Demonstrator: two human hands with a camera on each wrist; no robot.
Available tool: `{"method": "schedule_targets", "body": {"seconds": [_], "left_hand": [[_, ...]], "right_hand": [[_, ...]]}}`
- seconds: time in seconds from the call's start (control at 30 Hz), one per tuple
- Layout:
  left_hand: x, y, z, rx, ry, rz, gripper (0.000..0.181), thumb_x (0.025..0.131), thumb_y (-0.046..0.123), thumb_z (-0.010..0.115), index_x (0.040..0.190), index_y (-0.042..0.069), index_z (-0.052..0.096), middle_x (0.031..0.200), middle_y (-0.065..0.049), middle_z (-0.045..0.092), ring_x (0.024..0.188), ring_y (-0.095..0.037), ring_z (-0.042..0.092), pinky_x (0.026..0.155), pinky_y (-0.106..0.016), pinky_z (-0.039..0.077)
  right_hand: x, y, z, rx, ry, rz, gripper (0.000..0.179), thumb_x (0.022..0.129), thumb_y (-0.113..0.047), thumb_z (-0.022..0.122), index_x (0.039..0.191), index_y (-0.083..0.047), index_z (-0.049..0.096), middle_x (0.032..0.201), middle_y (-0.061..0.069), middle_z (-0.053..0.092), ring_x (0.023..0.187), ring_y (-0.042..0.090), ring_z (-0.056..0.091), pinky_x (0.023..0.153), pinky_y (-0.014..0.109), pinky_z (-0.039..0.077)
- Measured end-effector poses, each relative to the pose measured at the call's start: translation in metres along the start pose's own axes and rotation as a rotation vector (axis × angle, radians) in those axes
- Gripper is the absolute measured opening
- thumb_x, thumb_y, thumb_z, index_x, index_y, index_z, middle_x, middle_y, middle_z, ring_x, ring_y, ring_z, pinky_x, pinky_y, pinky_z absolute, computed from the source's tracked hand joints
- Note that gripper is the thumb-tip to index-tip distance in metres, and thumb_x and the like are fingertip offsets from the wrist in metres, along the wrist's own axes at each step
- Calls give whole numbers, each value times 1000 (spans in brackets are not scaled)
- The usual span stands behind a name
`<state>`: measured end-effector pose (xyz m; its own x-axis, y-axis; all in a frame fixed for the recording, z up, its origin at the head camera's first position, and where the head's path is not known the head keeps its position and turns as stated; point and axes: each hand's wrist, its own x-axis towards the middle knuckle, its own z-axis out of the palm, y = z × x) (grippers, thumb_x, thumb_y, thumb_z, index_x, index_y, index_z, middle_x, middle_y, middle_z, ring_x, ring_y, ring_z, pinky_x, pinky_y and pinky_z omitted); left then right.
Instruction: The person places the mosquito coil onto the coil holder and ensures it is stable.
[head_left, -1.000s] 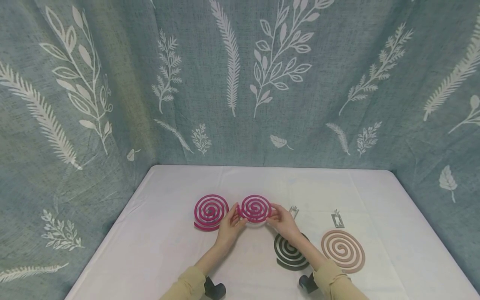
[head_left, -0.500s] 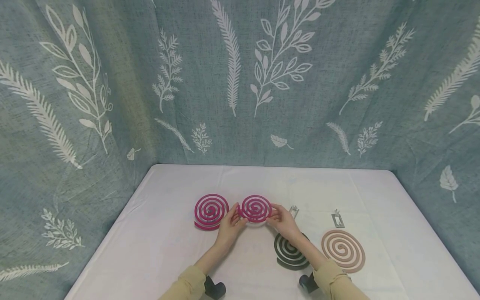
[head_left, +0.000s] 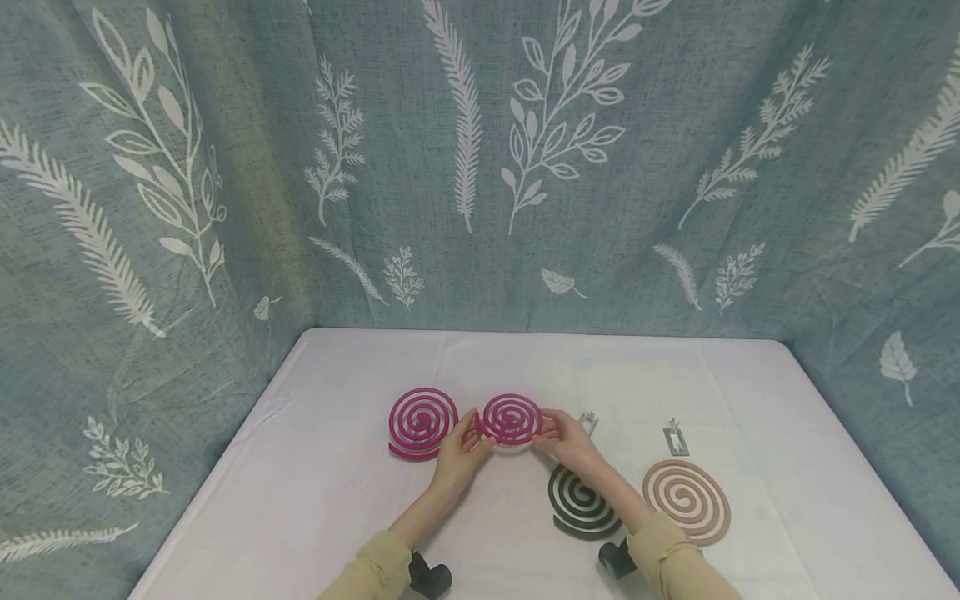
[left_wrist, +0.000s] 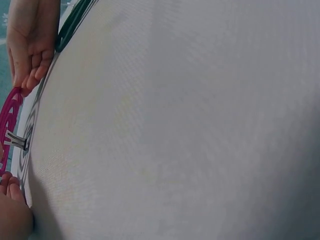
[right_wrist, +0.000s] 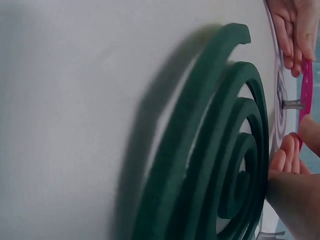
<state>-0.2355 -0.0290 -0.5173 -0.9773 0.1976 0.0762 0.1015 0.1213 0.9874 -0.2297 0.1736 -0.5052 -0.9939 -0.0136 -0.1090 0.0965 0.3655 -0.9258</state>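
A pink mosquito coil [head_left: 510, 418] is pinched at its two sides between my hands, a little above the table. My left hand [head_left: 454, 457] grips its left rim, and my right hand [head_left: 570, 442] its right rim, thumbs toward me. Under the coil, both wrist views show a small metal coil stand [left_wrist: 16, 141] at its middle. A second pink mosquito coil [head_left: 423, 420] lies just left of my left hand, which overlaps its edge. Below my right forearm is a dark green mosquito coil [head_left: 583, 493], large in the right wrist view and partly covered by the arm.
A brown mosquito coil [head_left: 683, 498] lies to the right of the green one. Above it rests a flat metal stand [head_left: 676, 439]; another metal stand [head_left: 589, 421] is partly behind my right hand. A white cloth covers the table [head_left: 330, 500], with a blue leaf-print curtain [head_left: 480, 275] behind.
The held pink coil has tipped slightly flatter, its far edge dropping. My right hand and forearm have shifted a little, baring more of the green coil. The left hand looks still.
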Motion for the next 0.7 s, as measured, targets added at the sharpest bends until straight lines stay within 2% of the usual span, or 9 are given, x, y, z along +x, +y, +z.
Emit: {"method": "schedule_targets", "body": {"seconds": [0.3, 0.53, 0.7], "left_hand": [[1, -2, 0, 1, 7, -25, 64, 89, 10, 65, 140, -13, 33, 131, -31, 46, 126, -43, 45, 106, -38, 40], [2, -4, 0, 10, 11, -46, 64, 88, 11, 66, 140, -10, 34, 131, -30, 47, 125, -42, 46, 106, -35, 40], [1, -4, -1, 22, 8, -34, 64, 88, 10, 65, 140, -12, 34, 131, -31, 47, 126, -43, 46, 106, -37, 41]], "right_hand": [[2, 0, -5, 59, -42, 43, 54, 85, -7, 66, 134, 3, 46, 102, 13, 62, 89, 15, 59, 79, 29, 54], [2, 2, -6, 64, -49, 45, 54, 86, -10, 67, 134, 1, 47, 104, 12, 62, 91, 16, 60, 82, 31, 54], [3, 3, -6, 75, -55, 51, 55, 86, -12, 67, 135, -1, 46, 104, 11, 62, 91, 16, 60, 82, 32, 53]]}}
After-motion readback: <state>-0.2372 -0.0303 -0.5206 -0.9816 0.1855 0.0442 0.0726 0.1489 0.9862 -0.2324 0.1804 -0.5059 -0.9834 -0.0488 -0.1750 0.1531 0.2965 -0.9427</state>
